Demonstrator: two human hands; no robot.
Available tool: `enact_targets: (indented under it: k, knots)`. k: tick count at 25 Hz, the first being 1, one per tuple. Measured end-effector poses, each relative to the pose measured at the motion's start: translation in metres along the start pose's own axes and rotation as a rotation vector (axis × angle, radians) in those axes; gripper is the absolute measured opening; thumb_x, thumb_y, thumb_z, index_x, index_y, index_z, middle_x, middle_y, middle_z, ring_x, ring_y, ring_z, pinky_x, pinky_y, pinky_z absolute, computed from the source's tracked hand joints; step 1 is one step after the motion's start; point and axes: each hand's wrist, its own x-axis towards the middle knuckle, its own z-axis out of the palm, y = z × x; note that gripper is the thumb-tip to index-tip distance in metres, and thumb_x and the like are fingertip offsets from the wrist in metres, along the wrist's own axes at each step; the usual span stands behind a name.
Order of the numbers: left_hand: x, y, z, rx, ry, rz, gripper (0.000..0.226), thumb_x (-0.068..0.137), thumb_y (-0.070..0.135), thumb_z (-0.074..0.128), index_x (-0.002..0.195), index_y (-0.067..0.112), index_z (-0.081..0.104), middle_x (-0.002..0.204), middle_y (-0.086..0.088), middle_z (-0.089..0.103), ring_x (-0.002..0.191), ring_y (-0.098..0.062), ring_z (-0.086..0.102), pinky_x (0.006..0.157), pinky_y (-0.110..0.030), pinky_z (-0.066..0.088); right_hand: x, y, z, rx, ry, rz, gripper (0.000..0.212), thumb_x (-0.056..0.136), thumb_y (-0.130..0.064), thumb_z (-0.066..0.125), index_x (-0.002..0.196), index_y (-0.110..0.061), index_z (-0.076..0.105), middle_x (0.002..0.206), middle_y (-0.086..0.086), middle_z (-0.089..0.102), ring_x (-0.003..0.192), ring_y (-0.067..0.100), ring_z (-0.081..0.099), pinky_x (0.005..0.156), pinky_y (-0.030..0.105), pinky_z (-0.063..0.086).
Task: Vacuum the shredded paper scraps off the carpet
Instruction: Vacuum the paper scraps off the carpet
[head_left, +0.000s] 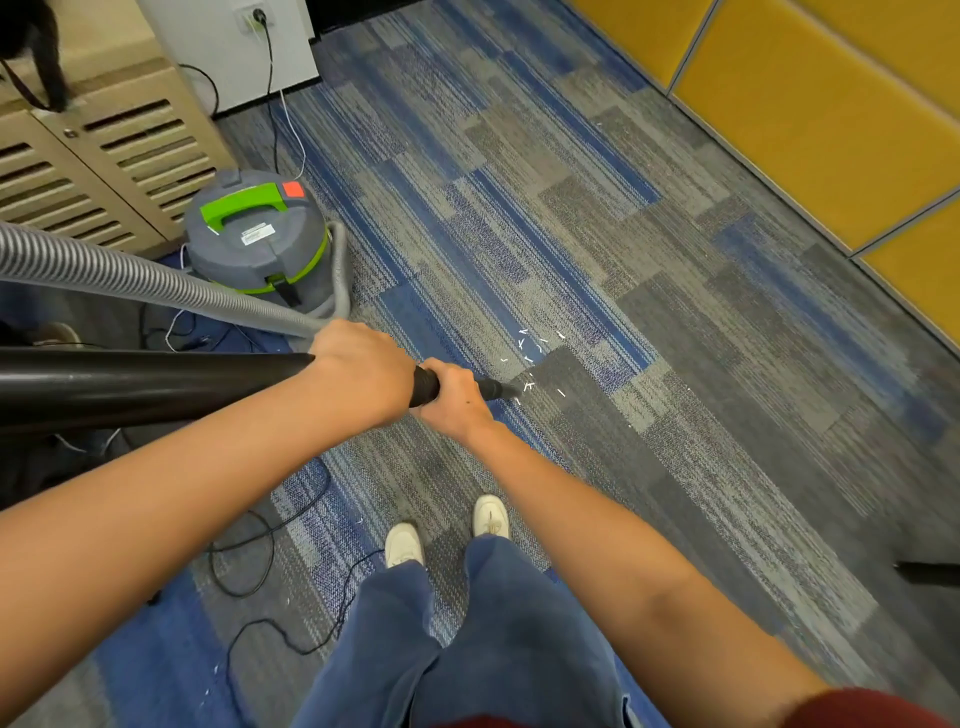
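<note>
Small white paper scraps (535, 358) lie scattered on the blue and grey carpet (597, 234), just ahead of the black vacuum nozzle tip (501, 389). My left hand (358, 371) grips the black wand where the grey ribbed hose (130, 283) joins it. My right hand (457, 400) grips the wand lower down, close to the tip. The tip touches the carpet at the near edge of the scraps. The grey and green vacuum canister (257, 239) stands on the carpet to the left.
A beige louvred cabinet (98, 161) stands at the left, behind the canister. Black and white cables (249, 561) trail over the carpet near my white shoes (405, 543). Yellow wall panels (810, 104) line the right side. A few scraps (215, 670) lie near the bottom left.
</note>
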Motion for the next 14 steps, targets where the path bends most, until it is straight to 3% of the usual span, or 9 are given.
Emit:
enact_targets:
  k: [14]
  knots:
    - [-0.003,0.015,-0.006,0.021,-0.013,0.041,0.044,0.097,0.026,0.048,0.14,0.029,0.041,0.124,0.001,0.052,0.115,-0.021,0.052,0.073,-0.03,0.039,-0.018,0.015,-0.009,-0.032,0.029,0.021,0.025,0.075,-0.006,0.075,0.096,-0.004,0.061,0.09,0.014,0.064,0.082,0.023,0.057,0.071,0.028,0.042]
